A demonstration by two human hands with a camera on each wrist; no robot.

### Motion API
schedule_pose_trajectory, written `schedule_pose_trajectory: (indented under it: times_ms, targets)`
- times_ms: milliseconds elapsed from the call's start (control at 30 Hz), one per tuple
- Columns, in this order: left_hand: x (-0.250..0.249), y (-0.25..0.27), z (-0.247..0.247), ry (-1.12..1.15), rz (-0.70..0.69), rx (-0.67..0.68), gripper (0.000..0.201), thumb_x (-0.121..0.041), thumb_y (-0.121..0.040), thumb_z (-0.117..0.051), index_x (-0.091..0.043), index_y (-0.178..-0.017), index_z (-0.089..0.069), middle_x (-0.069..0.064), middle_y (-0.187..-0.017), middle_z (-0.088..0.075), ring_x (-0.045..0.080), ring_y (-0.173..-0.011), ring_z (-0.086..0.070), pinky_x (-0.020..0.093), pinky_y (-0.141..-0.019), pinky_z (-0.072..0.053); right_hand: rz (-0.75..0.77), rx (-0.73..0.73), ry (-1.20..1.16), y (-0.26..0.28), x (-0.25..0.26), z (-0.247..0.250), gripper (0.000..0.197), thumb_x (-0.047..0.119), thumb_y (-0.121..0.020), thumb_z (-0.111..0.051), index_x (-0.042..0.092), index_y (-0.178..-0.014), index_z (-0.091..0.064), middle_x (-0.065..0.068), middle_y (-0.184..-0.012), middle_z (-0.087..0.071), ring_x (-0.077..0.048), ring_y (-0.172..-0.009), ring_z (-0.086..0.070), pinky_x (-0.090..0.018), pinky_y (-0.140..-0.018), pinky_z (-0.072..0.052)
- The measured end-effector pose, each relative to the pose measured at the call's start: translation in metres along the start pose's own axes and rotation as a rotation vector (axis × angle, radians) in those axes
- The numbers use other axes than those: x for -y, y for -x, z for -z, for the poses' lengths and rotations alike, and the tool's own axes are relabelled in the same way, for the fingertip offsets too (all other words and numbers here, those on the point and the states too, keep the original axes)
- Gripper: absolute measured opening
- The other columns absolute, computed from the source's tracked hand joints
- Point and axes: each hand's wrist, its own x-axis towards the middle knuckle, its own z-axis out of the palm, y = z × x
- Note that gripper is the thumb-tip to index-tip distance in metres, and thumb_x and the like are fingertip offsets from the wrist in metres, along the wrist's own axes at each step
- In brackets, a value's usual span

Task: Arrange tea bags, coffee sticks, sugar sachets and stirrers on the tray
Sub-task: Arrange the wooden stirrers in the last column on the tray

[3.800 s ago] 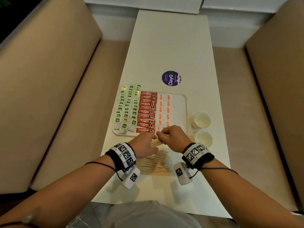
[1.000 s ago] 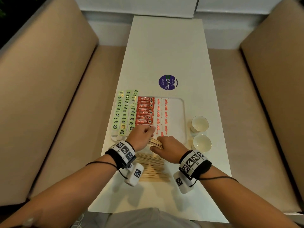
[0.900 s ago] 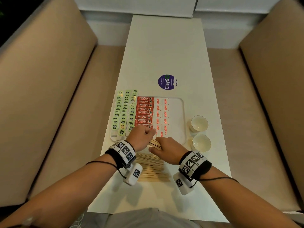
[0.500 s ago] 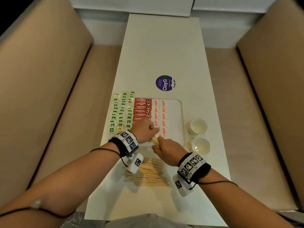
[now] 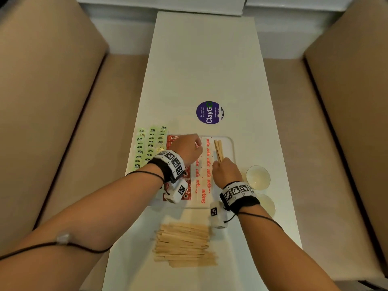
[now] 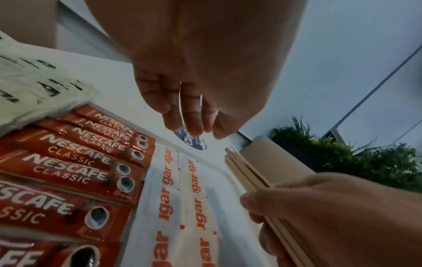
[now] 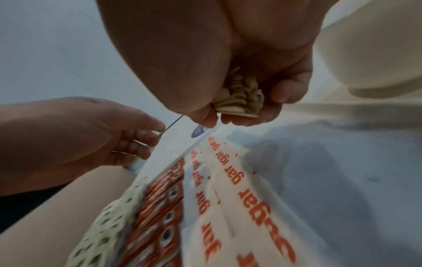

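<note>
Coffee sticks (image 5: 187,186), glossy red, are largely hidden beneath the left hand (image 5: 187,148), whose fingers hang loosely curled with nothing held. A bundle of flat wooden stirrers (image 5: 218,149) is gripped by the right hand (image 5: 226,171) over the white tray (image 5: 231,148), beside paper sugar sachets (image 5: 202,186). Pale green tea bags (image 5: 149,146) are lined along the tray's left edge; loose stirrers (image 5: 184,244) are piled on the table (image 5: 205,66).

Both hands reach forward, the right hand (image 5: 227,170) clenched, the left hand (image 5: 187,148) loosely curled, palm down.
</note>
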Motion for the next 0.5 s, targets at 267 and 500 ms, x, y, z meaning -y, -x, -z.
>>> schedule_pose_trajectory:
  times_ms: [267,500]
  targets:
    - [0.007,-0.044,-0.031,-0.246,-0.183,0.053,0.025,-0.035,-0.095,-0.058,-0.026,-0.116,-0.066,0.000,-0.115,-0.061,0.021,-0.107,-0.054,0.039,-0.093,-0.048,-0.104,-0.018,0.087,-0.055,0.007,-0.010,0.030,0.032,-0.104,-0.040,0.008,-0.103,-0.057,-0.008,-0.098,-0.067,-0.027,-0.081,-0.062,-0.033,-0.068,-0.047]
    - [0.004,-0.066,-0.047,-0.312,-0.250,0.133,0.031,-0.039,-0.094,-0.058,-0.027,-0.122,-0.067,0.003,-0.118,-0.059,0.025,-0.111,-0.053,0.039,-0.093,-0.043,-0.119,-0.064,0.165,-0.066,0.007,-0.017,0.022,0.035,-0.103,-0.045,0.013,-0.100,-0.049,-0.007,-0.103,-0.065,-0.023,-0.080,-0.056,-0.032,-0.068,-0.042]
